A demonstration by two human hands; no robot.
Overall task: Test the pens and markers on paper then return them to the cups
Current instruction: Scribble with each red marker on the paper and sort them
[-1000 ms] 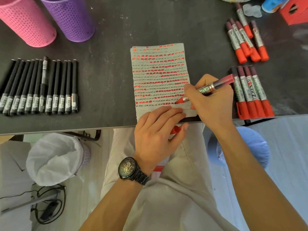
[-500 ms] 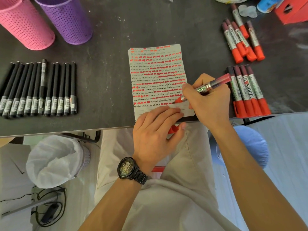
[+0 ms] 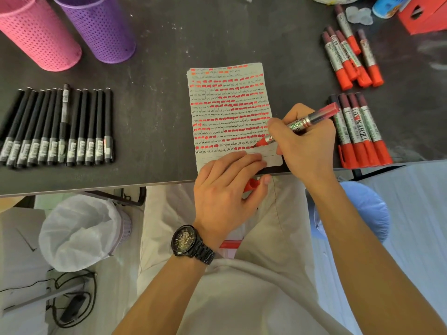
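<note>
A lined paper (image 3: 229,110) full of red and black test marks lies on the dark table (image 3: 157,76). My right hand (image 3: 304,146) grips a red marker (image 3: 302,123), its tip touching the paper's lower right. My left hand (image 3: 225,189) rests its fingers flat on the paper's bottom edge while the thumb pins a red cap (image 3: 250,184) against the palm. A pink cup (image 3: 36,32) and a purple cup (image 3: 101,27) stand at the back left. Black pens (image 3: 58,129) lie in a row at the left. Red markers lie at the right in a far group (image 3: 348,59) and a near group (image 3: 360,131).
A red box (image 3: 425,13) and a blue-labelled container (image 3: 387,6) sit at the back right corner. Below the table edge a bin lined with a white bag (image 3: 79,230) stands on the left, and a blue stool (image 3: 362,209) is on the right.
The marker tip has stayed on the same lower line of the paper, with only small shifts. The left hand holds its place on the paper.
</note>
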